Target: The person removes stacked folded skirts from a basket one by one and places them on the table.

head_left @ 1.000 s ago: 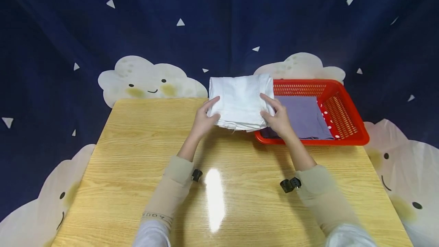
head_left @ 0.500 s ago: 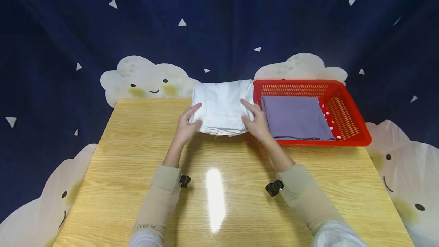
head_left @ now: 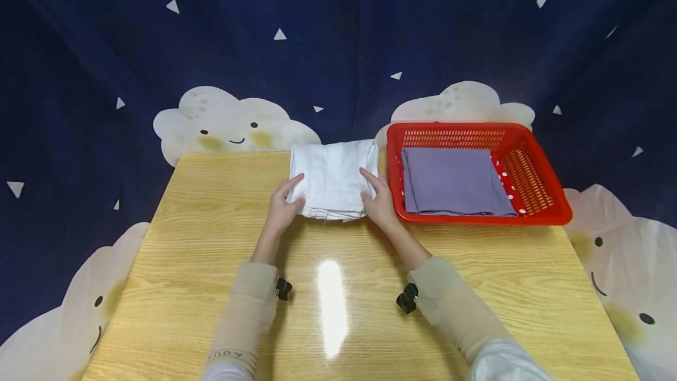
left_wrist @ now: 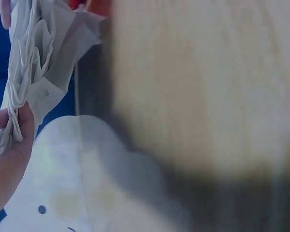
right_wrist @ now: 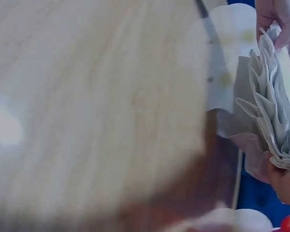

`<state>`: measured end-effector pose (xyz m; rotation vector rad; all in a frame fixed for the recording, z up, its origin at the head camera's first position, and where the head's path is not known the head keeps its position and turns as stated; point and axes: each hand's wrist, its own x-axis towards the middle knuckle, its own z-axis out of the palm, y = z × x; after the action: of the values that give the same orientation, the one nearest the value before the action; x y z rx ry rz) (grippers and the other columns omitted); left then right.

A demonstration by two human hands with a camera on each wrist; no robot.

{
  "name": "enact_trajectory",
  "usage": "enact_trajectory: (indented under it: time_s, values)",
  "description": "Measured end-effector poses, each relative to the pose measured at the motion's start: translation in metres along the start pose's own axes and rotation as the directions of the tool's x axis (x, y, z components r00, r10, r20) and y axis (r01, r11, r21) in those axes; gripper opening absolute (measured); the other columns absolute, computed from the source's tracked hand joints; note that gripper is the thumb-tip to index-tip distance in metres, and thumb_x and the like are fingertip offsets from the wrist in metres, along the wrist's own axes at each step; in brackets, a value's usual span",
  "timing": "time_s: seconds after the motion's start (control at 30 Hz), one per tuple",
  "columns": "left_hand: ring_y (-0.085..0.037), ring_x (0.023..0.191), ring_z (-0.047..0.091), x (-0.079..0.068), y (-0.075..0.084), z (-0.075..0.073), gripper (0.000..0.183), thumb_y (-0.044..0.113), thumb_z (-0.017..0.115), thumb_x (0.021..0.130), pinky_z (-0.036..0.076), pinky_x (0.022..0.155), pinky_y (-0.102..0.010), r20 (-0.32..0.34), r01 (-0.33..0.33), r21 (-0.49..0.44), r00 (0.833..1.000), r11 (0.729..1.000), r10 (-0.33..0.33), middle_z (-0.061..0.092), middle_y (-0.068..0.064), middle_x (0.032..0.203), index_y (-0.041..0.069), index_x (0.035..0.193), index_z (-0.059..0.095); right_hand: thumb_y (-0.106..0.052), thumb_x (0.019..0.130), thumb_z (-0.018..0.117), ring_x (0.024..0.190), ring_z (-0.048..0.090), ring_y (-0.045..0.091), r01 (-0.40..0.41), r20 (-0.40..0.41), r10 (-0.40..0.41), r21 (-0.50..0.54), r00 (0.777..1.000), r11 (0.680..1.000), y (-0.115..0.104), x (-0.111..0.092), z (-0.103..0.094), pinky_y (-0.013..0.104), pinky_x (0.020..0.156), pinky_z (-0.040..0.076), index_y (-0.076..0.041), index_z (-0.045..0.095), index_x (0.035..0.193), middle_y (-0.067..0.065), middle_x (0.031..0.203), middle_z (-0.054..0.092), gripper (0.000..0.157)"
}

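A white cloth (head_left: 333, 178), folded into a thick rectangle, is held between both hands near the table's back edge. My left hand (head_left: 282, 207) grips its left side, and my right hand (head_left: 379, 201) grips the right side. From the left wrist, the thumb of the left hand (left_wrist: 14, 159) presses against stacked layers of the cloth (left_wrist: 38, 53). In the right wrist view, the right hand (right_wrist: 286, 186) pinches the lower end of the layered cloth (right_wrist: 270, 106), whose folds fan apart. The fingers behind the cloth are hidden in the head view.
Just right of the cloth stands a red plastic basket (head_left: 476, 220). Inside lie a folded purple cloth (head_left: 452, 181) and a red cloth with white dots (head_left: 510, 193), partly covered. A dark blue curtain (head_left: 338, 46) with clouds hangs behind the wooden table (head_left: 211, 251).
Both hands have carried the white cloth leftward, away from the basket, and then lower toward the table. The purple cloth in the basket is now fully uncovered.
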<state>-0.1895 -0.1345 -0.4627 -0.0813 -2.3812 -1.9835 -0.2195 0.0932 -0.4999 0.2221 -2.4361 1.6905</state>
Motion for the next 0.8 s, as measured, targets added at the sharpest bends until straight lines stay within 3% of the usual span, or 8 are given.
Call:
enact_trajectory:
  time_s: [0.17, 0.43, 0.53, 0.8]
  values:
    - [-0.037, 0.127, 0.033, 0.000, -0.018, 0.004, 0.055, -0.018, 0.053, 0.075, 0.030, 0.104, -0.046, 0.002, -0.001, -0.009, 1.000, 1.000, 0.001, 0.040, -0.028, 0.133, -0.006, 0.128, 0.047, 0.012, 0.079, 0.050, 0.132, 0.023, 0.039, -0.050, -0.013, 0.050, 0.015, 0.999, 0.999, 0.014, -0.004, 0.006, 0.044, 0.108, 0.021, -0.006, 0.054, 0.127, 0.020, 0.132, 0.046, 0.051]
    - [-0.032, 0.126, 0.036, 0.014, -0.069, 0.014, 0.056, -0.016, 0.055, 0.075, 0.028, 0.105, -0.041, -0.019, -0.002, 0.017, 1.000, 1.000, 0.003, 0.043, -0.023, 0.133, 0.000, 0.128, 0.051, 0.011, 0.081, 0.050, 0.134, 0.016, 0.039, -0.129, -0.001, 0.130, 0.039, 0.992, 0.991, 0.034, -0.009, 0.008, 0.046, 0.110, 0.014, -0.009, 0.053, 0.129, 0.017, 0.136, 0.043, 0.051]
    - [-0.033, 0.125, 0.036, 0.014, -0.073, 0.017, 0.056, -0.017, 0.055, 0.074, 0.026, 0.106, -0.042, -0.026, -0.001, 0.000, 1.000, 1.000, 0.001, 0.043, -0.025, 0.131, -0.002, 0.128, 0.050, 0.010, 0.082, 0.049, 0.135, 0.014, 0.038, -0.149, 0.016, 0.149, 0.045, 0.989, 0.988, 0.038, -0.010, 0.009, 0.047, 0.110, 0.015, -0.009, 0.051, 0.130, 0.018, 0.138, 0.040, 0.052]
    - [-0.039, 0.127, 0.031, 0.004, -0.051, 0.020, 0.054, -0.018, 0.054, 0.073, 0.022, 0.107, -0.046, -0.021, 0.039, -0.012, 0.999, 0.999, -0.039, 0.039, -0.029, 0.133, -0.010, 0.126, 0.047, 0.010, 0.081, 0.051, 0.136, 0.012, 0.037, -0.201, 0.026, 0.200, 0.045, 0.979, 0.979, 0.051, -0.010, 0.009, 0.046, 0.110, 0.014, -0.010, 0.049, 0.132, 0.018, 0.140, 0.035, 0.054]
